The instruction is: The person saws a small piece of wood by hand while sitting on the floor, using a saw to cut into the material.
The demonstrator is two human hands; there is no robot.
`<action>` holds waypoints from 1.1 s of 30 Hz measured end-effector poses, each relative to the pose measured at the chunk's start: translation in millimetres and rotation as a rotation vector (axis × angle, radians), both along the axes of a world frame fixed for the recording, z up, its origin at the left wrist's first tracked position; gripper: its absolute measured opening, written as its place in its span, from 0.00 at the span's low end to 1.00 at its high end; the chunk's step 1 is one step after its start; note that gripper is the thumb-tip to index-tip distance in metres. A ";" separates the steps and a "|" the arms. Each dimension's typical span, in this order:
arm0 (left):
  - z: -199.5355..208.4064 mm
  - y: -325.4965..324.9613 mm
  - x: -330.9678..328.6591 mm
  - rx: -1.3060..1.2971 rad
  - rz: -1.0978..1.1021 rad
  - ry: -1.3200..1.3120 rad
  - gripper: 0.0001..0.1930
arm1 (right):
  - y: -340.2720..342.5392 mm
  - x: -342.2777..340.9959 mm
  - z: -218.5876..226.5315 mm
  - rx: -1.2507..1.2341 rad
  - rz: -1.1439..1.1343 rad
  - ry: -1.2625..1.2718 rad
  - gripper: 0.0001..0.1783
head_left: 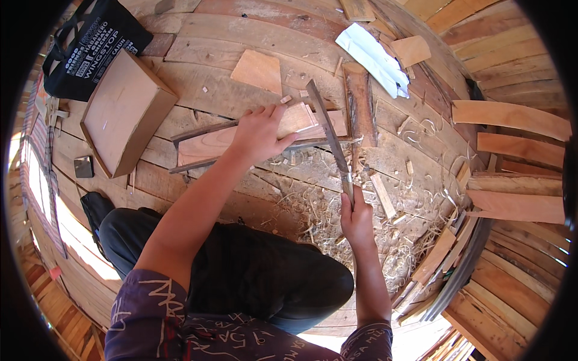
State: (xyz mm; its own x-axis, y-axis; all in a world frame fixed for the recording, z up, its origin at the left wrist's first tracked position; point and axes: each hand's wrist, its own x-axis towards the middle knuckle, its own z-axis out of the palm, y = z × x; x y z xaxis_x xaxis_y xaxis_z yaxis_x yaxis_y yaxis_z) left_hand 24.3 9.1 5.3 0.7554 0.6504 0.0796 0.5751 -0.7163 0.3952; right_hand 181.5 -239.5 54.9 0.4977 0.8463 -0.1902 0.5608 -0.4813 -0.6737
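My right hand (357, 218) is closed round the handle of a machete (332, 137), a long dark blade with a pale metal collar. The blade slants up and away, its side near the end of a pale wooden block (299, 119). Whether the two touch, I cannot tell. My left hand (260, 132) grips that block from above, thumb on the near side and fingers over the far side. Below the block lies a longer reddish board (208, 146) with dark strips along both edges. My left palm hides part of the block and board.
Curly shavings (325, 210) litter the plank floor beside my knee. A bark-edged slab (360, 108) and a white sheet (374, 59) lie beyond the blade. To the left stand a cardboard box (127, 114) and a black bag (99, 51); boards (512, 117) project at right.
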 end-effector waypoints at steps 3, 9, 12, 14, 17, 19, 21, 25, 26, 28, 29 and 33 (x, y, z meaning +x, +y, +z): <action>-3.2 1.0 0.2 0.053 0.015 -0.036 0.31 | 0.3 0.1 -2.8 0.032 0.040 -0.014 0.10; -5.4 2.0 0.9 0.066 0.010 -0.043 0.30 | -9.9 -1.3 -3.4 -0.017 0.021 -0.014 0.11; -7.9 3.3 0.5 0.069 0.011 -0.048 0.30 | -16.1 -1.2 -1.8 -0.036 0.021 0.012 0.10; -8.4 3.9 -0.1 0.057 0.012 -0.041 0.31 | -20.0 -2.4 0.6 -0.060 0.020 0.000 0.10; -10.4 3.1 -0.1 0.048 0.019 -0.048 0.31 | -22.8 -3.7 5.2 -0.079 0.031 -0.041 0.10; -7.2 3.2 1.7 0.059 0.010 -0.024 0.31 | -23.4 -5.0 6.9 -0.086 0.034 -0.041 0.11; -5.6 3.8 1.7 0.057 0.009 -0.014 0.31 | -17.8 -8.6 14.4 -0.119 0.049 -0.054 0.11; -5.4 2.3 0.5 0.050 0.025 -0.012 0.32 | -8.7 -15.2 20.6 -0.157 0.082 -0.158 0.09; -5.5 2.5 0.4 0.052 0.029 -0.013 0.33 | -7.2 -16.1 19.2 -0.159 0.084 -0.174 0.09; -5.1 1.7 0.1 0.042 0.029 -0.024 0.33 | -5.3 -16.0 18.1 -0.168 0.090 -0.194 0.09; -4.9 1.4 0.3 0.031 0.024 -0.035 0.33 | -4.2 -15.6 18.9 -0.174 0.093 -0.197 0.09; -3.7 0.4 0.0 -0.015 0.010 -0.017 0.34 | -5.0 -14.5 13.4 -0.153 0.106 -0.207 0.09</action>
State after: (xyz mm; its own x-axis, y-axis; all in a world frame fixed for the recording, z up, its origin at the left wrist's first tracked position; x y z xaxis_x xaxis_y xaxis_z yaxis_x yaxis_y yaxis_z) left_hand 24.3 9.5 1.5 0.7474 0.6592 0.0827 0.5752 -0.7043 0.4160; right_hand 167.0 -244.5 68.3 0.4491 0.8652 -0.2230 0.7321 -0.4994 -0.4634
